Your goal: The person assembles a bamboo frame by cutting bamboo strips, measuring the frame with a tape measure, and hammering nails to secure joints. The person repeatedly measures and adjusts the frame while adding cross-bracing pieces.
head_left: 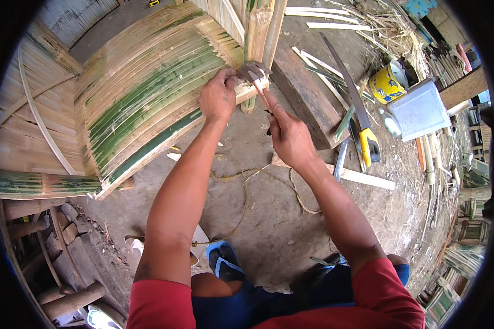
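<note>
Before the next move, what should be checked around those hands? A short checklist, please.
1. Hammer gripped: ok, its handle is in the right hand.
2. Left hand clear of the hammer's head: not ok, its fingers are right beside it.
3. Nail between the left fingers: cannot tell, the fingertips are hidden.
4. Handsaw away from both hands: ok, it lies off to the right.
5. Slatted bamboo panel firmly fixed: cannot tell from this view.

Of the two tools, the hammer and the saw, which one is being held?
The hammer at the corner of the bamboo panel: the right hand's grip closes around its handle. The yellow-handled saw lies apart, farther right, untouched.
</note>
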`<state>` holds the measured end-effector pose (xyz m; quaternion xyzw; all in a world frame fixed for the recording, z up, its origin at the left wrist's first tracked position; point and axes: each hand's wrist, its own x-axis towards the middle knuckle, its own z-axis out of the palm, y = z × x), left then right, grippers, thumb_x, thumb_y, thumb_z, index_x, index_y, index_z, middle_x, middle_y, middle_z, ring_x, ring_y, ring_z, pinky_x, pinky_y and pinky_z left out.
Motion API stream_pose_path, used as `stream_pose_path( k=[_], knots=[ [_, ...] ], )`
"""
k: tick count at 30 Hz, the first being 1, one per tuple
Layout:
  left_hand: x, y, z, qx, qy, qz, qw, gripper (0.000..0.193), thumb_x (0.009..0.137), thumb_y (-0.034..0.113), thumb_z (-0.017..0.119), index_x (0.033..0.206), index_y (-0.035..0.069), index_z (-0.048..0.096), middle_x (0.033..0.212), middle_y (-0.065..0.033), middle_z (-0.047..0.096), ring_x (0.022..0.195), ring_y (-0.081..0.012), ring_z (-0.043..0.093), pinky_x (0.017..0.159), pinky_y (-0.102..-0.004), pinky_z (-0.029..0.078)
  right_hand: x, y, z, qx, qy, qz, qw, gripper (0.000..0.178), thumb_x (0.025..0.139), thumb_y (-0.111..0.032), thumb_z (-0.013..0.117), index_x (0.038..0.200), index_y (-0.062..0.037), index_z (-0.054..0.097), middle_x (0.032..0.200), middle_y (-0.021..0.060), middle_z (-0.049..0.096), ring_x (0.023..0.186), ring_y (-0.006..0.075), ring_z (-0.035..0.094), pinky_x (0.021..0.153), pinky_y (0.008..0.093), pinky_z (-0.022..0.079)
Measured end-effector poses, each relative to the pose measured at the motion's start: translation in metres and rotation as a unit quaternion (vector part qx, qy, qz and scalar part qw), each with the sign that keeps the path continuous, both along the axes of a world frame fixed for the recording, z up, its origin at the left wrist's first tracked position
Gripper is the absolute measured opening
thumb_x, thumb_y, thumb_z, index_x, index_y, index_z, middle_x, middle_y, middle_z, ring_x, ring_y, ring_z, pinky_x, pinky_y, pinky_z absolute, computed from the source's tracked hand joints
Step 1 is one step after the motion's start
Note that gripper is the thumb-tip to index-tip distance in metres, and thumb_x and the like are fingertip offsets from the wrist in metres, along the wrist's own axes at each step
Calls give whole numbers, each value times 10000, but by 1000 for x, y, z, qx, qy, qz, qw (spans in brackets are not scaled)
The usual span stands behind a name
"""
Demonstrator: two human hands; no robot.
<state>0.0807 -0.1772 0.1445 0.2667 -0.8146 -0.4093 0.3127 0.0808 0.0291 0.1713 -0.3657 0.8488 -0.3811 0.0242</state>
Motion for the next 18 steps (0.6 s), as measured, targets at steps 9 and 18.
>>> stream_pose_path(
  k=[9, 18],
  knots=[
    [-3, -7, -12, -172, -124, -62, 975, 160, 936, 299, 653, 1044, 236, 752, 1135, 27, 681, 1100, -262, 593, 937, -433, 464, -1, 15, 43, -29, 26, 21, 999, 705, 942, -18, 546, 1570, -277, 355, 840, 227, 647, 745, 417, 676, 683, 512, 537],
    [-3, -7, -15, -233, -144, -48, 961, 170, 935, 317, 650, 1038, 225, 747, 1144, 26, 684, 1082, -252, 601, 929, -432, 456, -3, 5, 41, 100, 41, 15, 994, 711, 945, -69, 548, 1574, -318, 331, 860, 212, 651, 737, 416, 674, 700, 531, 546]
  ],
)
